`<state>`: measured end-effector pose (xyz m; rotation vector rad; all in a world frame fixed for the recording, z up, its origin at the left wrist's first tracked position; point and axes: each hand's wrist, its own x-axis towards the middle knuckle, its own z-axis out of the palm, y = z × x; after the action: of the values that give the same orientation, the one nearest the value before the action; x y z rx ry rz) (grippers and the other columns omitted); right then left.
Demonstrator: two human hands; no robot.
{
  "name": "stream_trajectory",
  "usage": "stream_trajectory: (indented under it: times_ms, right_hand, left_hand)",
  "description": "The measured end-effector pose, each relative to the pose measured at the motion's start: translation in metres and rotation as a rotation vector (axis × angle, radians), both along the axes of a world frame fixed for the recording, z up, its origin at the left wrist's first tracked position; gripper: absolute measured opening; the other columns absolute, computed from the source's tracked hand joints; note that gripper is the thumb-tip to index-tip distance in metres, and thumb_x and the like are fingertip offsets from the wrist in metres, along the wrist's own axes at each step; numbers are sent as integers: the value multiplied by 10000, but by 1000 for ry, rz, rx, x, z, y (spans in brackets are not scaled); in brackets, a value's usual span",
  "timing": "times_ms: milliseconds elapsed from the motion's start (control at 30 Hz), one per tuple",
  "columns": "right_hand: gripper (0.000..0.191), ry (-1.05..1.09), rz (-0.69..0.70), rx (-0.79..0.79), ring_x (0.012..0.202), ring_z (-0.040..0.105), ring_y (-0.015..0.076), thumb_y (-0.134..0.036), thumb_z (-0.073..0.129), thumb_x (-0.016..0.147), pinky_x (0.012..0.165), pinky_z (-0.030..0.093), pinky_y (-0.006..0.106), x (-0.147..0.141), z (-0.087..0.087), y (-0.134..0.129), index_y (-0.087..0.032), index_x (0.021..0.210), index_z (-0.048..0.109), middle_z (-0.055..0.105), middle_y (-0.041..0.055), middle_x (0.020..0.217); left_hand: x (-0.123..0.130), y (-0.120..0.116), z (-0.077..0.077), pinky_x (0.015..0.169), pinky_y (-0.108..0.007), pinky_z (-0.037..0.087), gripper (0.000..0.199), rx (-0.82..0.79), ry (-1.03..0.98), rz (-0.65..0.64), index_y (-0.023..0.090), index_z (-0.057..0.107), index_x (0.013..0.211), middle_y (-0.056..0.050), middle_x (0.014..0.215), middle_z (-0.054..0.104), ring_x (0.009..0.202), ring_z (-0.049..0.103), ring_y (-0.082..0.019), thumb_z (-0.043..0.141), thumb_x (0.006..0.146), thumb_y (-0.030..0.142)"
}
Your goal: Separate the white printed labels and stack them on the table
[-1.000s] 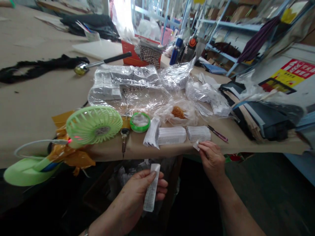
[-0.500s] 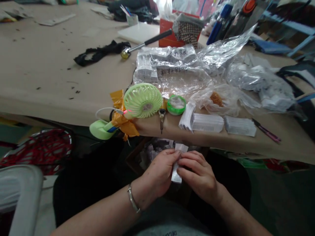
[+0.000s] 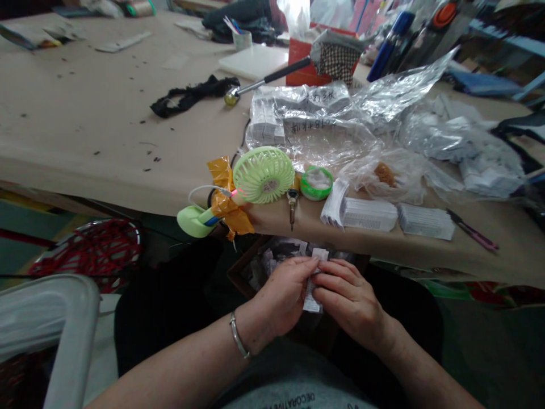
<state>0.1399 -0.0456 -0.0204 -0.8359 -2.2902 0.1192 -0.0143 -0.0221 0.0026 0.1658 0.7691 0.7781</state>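
Note:
Low in front of the table edge, my left hand (image 3: 284,295) and my right hand (image 3: 353,301) meet over a narrow white printed label (image 3: 313,303). My left thumb and fingers pinch it. The curled fingers of my right hand press on its other side, covering its middle. The label's top end sticks up above my fingertips, and its printed lower end hangs between the palms. Behind the hands, a box of paper scraps (image 3: 272,258) sits under the table edge. Along that edge lie a bent label bundle (image 3: 334,205) and two flat label stacks, one left (image 3: 369,214) and one right (image 3: 427,221).
A green fan (image 3: 264,175) is taped at the table edge. Beside it lie a soldering-iron-like tool (image 3: 292,207) and a round green tin (image 3: 316,183). Farther right are purple-handled snips (image 3: 474,232). Plastic bags (image 3: 315,136) lie behind. A white chair (image 3: 80,307) stands at left.
The whole view has shifted, so the table things appear farther right. Both hands keep hold of the label, with my fingers almost unchanged.

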Motion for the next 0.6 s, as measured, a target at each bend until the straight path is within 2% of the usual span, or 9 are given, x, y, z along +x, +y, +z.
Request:
stream_trajectory:
  times_ms: [100, 200, 267, 333, 400, 467, 533, 600]
  right_hand:
    - [144, 8, 11, -11, 1099, 599, 210, -99, 566, 866, 994, 449, 406, -1, 2, 0, -165, 932, 676, 729, 58, 988]
    - [214, 53, 42, -55, 1103, 584, 219, -78, 596, 837, 993, 449, 413, -1, 3, -4, -151, 1030, 653, 718, 69, 1001]
    - [282, 142, 38, -112, 1124, 560, 238, -112, 653, 806, 980, 460, 416, 2, 3, -7, -156, 1083, 631, 692, 86, 1035]
    - [298, 322, -37, -221, 1143, 538, 252, -169, 680, 795, 983, 454, 431, 7, 1, -8, -183, 1087, 622, 655, 88, 1058]
    - [268, 551, -155, -437, 1109, 557, 230, -222, 662, 815, 970, 459, 412, 12, -2, -7, -223, 1079, 615, 628, 69, 1059]
    - [291, 747, -160, -786, 1010, 607, 189, -295, 668, 815, 902, 499, 353, 16, -5, -1, -255, 1097, 608, 633, 42, 1035]
    - [427, 843, -16, -1177, 905, 640, 165, -380, 729, 747, 807, 530, 300, 17, -8, 6, -262, 1138, 603, 653, 31, 1019]
    - [558, 872, 146, -1448, 882, 650, 173, -411, 787, 660, 779, 534, 294, 16, -9, 12, -240, 1161, 611, 666, 41, 1032]
  left_hand:
    - [0, -1, 0, 527, -186, 383, 254, 25, -12, -56, 87, 659, 765, -27, 702, 626, 579, 547, -76, 791, 663, 279]
    - [-1, -2, -1, 541, -180, 403, 216, 23, 3, -68, 84, 657, 787, -33, 708, 634, 580, 562, -75, 772, 681, 233]
    - [-2, -2, -2, 517, -177, 408, 182, 13, 11, -79, 93, 640, 790, -21, 668, 616, 539, 552, -71, 731, 727, 238]
    - [-5, -2, -1, 514, -202, 448, 182, 26, 27, -148, 104, 629, 839, -24, 639, 613, 522, 571, -95, 663, 797, 278]
    - [-7, -3, 0, 551, -261, 509, 220, 46, 33, -249, 115, 619, 907, -37, 643, 624, 556, 616, -138, 589, 854, 327]
    - [-9, -5, 1, 581, -300, 539, 238, 58, 15, -331, 126, 608, 930, -32, 646, 620, 582, 637, -154, 555, 876, 352]
    - [-10, -7, 1, 575, -284, 539, 242, 66, -3, -383, 126, 602, 904, -25, 647, 611, 566, 630, -139, 554, 876, 362]
    - [-10, -9, 2, 545, -254, 526, 258, 75, -10, -425, 120, 596, 860, -25, 633, 605, 534, 617, -126, 555, 872, 374]
